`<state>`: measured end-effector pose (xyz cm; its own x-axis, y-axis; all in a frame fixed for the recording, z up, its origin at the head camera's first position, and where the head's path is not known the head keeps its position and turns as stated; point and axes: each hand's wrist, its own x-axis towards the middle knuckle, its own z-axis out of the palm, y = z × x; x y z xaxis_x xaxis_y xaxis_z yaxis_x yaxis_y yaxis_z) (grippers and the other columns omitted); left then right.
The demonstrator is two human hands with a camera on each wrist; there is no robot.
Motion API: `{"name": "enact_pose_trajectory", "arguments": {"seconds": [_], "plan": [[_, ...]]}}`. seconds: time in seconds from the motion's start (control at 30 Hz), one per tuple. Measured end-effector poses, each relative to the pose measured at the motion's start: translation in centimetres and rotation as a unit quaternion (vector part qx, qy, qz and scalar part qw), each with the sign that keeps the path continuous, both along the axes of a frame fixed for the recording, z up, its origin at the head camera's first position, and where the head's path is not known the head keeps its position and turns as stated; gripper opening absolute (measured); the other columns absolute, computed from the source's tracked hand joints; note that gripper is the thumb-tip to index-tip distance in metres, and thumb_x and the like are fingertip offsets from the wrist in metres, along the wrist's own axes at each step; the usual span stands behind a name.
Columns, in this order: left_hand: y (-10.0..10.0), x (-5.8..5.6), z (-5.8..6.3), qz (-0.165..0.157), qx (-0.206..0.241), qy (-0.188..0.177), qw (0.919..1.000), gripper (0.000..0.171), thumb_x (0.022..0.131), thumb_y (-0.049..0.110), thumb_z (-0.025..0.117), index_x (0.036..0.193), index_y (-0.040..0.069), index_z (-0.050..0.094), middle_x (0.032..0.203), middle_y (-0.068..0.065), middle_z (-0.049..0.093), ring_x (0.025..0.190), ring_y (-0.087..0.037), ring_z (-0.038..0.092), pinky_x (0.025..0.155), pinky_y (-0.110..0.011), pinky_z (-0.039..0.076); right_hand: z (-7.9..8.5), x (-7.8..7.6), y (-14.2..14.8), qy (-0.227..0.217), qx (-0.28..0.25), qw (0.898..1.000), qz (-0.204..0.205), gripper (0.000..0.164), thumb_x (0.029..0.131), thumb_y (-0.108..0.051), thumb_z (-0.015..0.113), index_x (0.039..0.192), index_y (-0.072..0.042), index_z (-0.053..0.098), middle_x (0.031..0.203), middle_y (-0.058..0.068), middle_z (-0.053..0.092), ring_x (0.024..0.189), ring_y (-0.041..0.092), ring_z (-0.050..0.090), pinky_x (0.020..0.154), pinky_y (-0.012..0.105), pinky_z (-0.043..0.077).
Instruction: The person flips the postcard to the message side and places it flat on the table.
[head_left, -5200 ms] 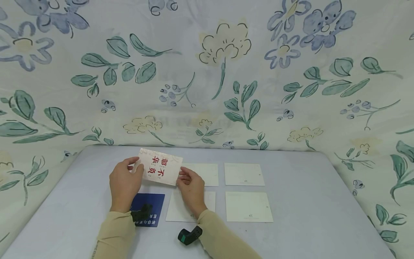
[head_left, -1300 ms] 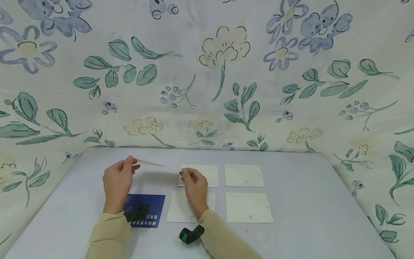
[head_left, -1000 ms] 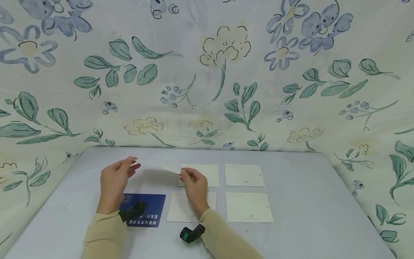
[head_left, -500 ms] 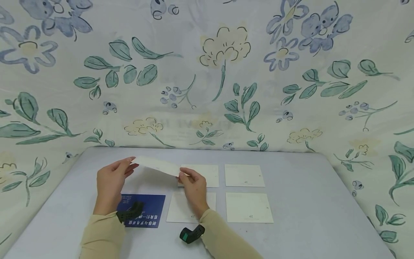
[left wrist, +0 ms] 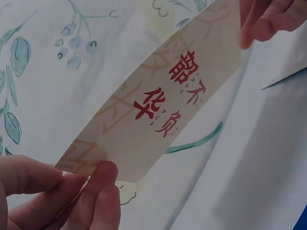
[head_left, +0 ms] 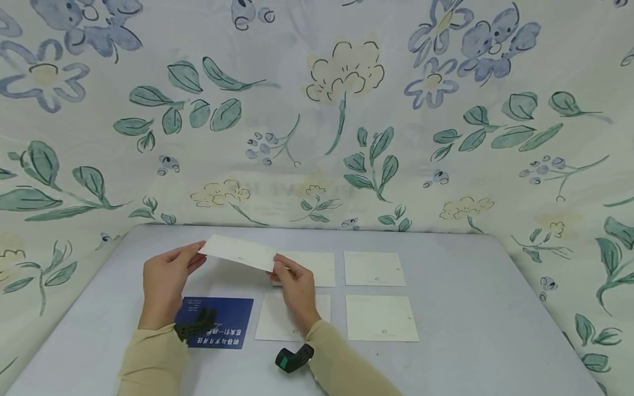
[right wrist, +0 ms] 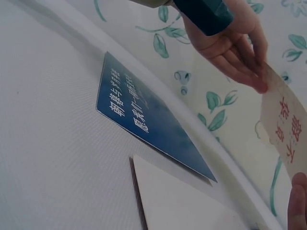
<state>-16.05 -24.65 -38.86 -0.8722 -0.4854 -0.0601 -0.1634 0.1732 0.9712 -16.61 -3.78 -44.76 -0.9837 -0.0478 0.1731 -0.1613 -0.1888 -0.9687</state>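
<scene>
A cream card (head_left: 240, 253) is held up above the table, tilted, its plain back turned to the head camera. Its other face, seen in the left wrist view, bears large red characters and pale tan lettering on the card (left wrist: 153, 96). My left hand (head_left: 165, 283) pinches the card's left end between thumb and fingers. At the opposite end, my right hand (head_left: 298, 289) pinches the near corner. Below the left hand lies a dark blue card (head_left: 225, 322) with white characters, partly hidden by the black wrist camera (head_left: 198, 324).
Four-sided cream cards lie flat in two rows: a back-left card (head_left: 309, 269) and a front-left card (head_left: 267, 319), both partly covered by the right hand, plus a back-right card (head_left: 375, 268) and a front-right card (head_left: 381, 318). A floral cloth (head_left: 317, 137) hangs behind the white table (head_left: 470, 308).
The held card showed its red characters, then turned edge-on with only my left hand on it. My right hand took its other end, and its plain back now faces the head camera.
</scene>
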Motion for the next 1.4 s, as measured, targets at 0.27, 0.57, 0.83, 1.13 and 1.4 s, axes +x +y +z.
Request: {"name": "enact_pose_trajectory", "arguments": {"seconds": [0.27,0.57,0.83,1.13,1.4], "plan": [[0.1,0.0,-0.3,0.001,-0.054,-0.025,0.9982,0.044,0.091,0.035,0.056,0.121,0.003,0.061,0.115,-0.013,0.064,0.078,-0.001,0.064,0.073,-0.017,0.052,0.0,0.1,0.1,0.007,0.02,1.0,0.014,0.033,0.087,-0.004,0.061,0.119,0.004,0.059,0.107,0.017,0.065,0.091,0.038,0.064,0.076,0.022,0.053],[0.5,0.2,-0.2,0.007,-0.101,-0.042,0.994,0.04,0.091,0.032,0.058,0.121,0.005,0.062,0.113,-0.014,0.064,0.073,-0.001,0.064,0.072,-0.016,0.052,-2.4,-1.3,-0.4,0.012,0.012,1.0,0.015,0.037,0.084,-0.004,0.066,0.12,-0.003,0.06,0.09,0.013,0.069,0.085,0.027,0.067,0.072,0.021,0.053],[0.4,0.0,-0.5,0.015,-0.141,-0.054,0.9885,0.036,0.092,0.025,0.055,0.121,0.005,0.061,0.116,-0.016,0.062,0.077,-0.008,0.067,0.073,-0.02,0.053,-3.0,-1.5,-0.5,-0.003,0.015,1.0,0.005,0.035,0.079,-0.014,0.073,0.113,-0.014,0.065,0.089,0.003,0.069,0.083,0.014,0.066,0.072,0.023,0.054],[0.8,0.2,-0.2,0.032,-0.203,-0.053,0.9772,0.032,0.092,0.018,0.054,0.118,0.002,0.063,0.113,-0.02,0.063,0.087,-0.029,0.067,0.057,-0.018,0.046,-3.0,-1.3,-0.7,0.004,0.018,0.999,0.046,0.046,0.076,-0.004,0.074,0.12,-0.006,0.06,0.124,0.007,0.057,0.098,0.022,0.063,0.079,0.023,0.052],[1.0,0.1,-0.3,0.032,-0.217,-0.064,0.9736,0.032,0.09,0.015,0.055,0.119,0.004,0.063,0.115,-0.017,0.063,0.091,-0.029,0.065,0.065,-0.027,0.05,-3.0,-1.3,-1.0,0.021,0.06,0.998,-0.021,0.036,0.074,0.0,0.074,0.109,-0.007,0.066,0.105,0.006,0.066,0.088,0.016,0.066,0.073,0.021,0.053]]}}
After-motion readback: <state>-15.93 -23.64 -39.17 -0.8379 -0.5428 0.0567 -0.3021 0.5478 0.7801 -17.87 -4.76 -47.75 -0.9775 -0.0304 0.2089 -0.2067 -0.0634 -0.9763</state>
